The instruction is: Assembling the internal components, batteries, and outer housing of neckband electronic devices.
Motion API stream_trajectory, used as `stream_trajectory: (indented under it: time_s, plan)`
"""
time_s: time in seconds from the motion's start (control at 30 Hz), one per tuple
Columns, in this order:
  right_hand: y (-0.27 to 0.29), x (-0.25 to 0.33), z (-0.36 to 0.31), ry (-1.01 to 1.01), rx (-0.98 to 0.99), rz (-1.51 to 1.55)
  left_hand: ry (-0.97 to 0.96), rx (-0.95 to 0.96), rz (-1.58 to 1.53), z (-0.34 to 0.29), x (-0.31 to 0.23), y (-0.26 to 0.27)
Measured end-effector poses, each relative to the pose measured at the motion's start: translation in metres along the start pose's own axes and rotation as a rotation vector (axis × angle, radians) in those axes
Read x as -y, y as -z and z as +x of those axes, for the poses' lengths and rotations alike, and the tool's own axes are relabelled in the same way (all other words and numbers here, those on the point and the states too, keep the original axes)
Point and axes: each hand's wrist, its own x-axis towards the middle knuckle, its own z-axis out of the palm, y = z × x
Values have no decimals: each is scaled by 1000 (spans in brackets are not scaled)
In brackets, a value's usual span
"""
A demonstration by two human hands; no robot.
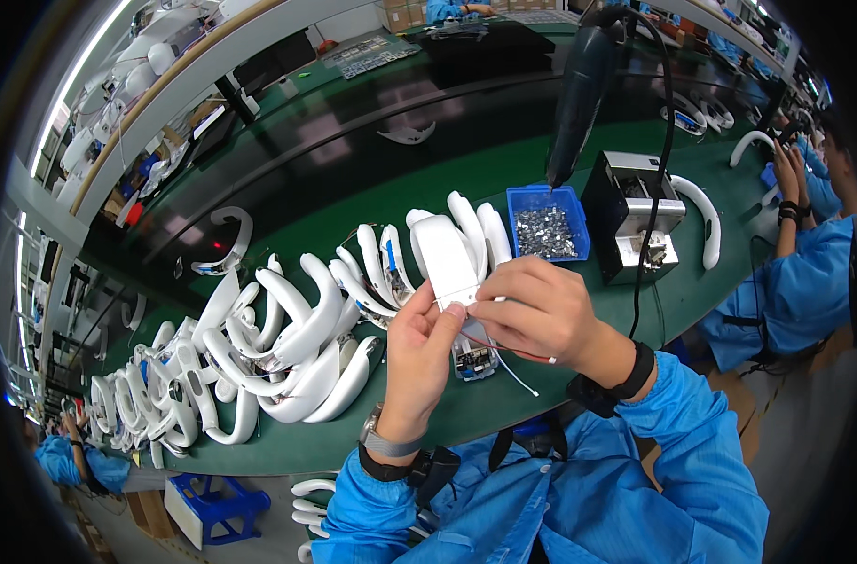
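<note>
Left grip point(421, 352), perhaps right grip point(549, 305), on white casing point(447, 252), near blue bin point(525, 198)

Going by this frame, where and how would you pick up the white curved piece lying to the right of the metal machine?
Probably by the near arm of the curved piece, coming from the right: it arcs with its bulge to the right, while the boxy metal machine stands close on its left.
</note>
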Motion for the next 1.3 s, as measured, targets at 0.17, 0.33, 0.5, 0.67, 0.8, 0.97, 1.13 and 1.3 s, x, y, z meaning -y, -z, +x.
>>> stream_trajectory:
  time_s: [0.17,0.33,0.5,0.67,0.8,0.97,1.13,1.3]
  plan:
    - [7,-3,-2,-114,57,97,46,-31,-3,3,-8,-5]
    - [31,-55,-6,-504,-624,114,84,-46,7,4,-11,-4]
    - [40,-74,-2,-556,-700,305,63,-80,33,5,-3,-1]
    - [57,-91,11,-464,-454,438,52,-85,89,7,-4,-1]
    - [74,-94,46,-764,-258,629,64,-75,53,10,-4,-4]
    - [77,-84,26,-854,-186,698,45,-68,68,10,-3,-2]
    - [40,-71,-40,-805,-445,681,53,-91,99,6,-4,-4]
    - [20,-64,-84,-952,-479,663,-26,-103,109,6,-4,-11]
